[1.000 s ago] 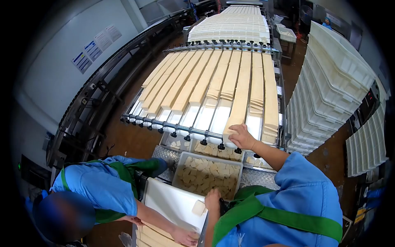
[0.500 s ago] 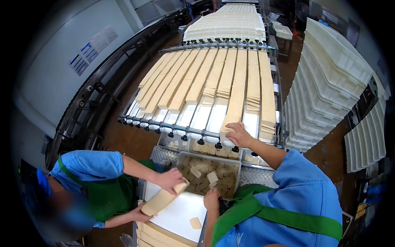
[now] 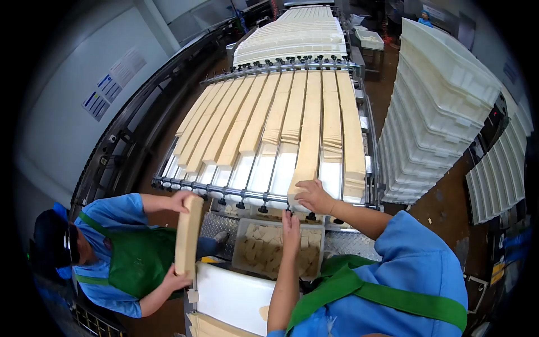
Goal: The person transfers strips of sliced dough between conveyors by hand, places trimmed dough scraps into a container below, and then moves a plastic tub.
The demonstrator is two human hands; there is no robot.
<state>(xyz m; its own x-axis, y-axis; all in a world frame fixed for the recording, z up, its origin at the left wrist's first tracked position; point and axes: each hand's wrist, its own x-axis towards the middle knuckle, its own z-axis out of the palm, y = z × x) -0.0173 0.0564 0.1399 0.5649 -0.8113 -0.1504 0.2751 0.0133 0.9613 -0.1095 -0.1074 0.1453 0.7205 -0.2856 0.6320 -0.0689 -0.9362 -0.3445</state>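
Observation:
Long cream-coloured strips (image 3: 261,106) lie side by side on the conveyor. My right hand (image 3: 314,196) grips the near end of one strip (image 3: 306,151), fingers curled over its top and side. Just below that end, at the conveyor's front bar (image 3: 247,192), my left hand (image 3: 291,224) is raised with its fingers stretched out and nothing visible in it. Layered edges show at the ends of a few neighbouring strips. Beneath my hands sits a bin (image 3: 238,236) of cream-coloured scraps (image 3: 269,247).
A co-worker at left holds a cut strip (image 3: 189,236) upright in both hands. In front of me is a white board (image 3: 230,292), with more strips (image 3: 216,326) at its near edge. Tall stacked white crates (image 3: 432,112) stand on the right.
My left hand has risen from the scrap bin to the strip's end, while my right hand stays on it. The co-worker has lifted the cut strip off the board, leftward.

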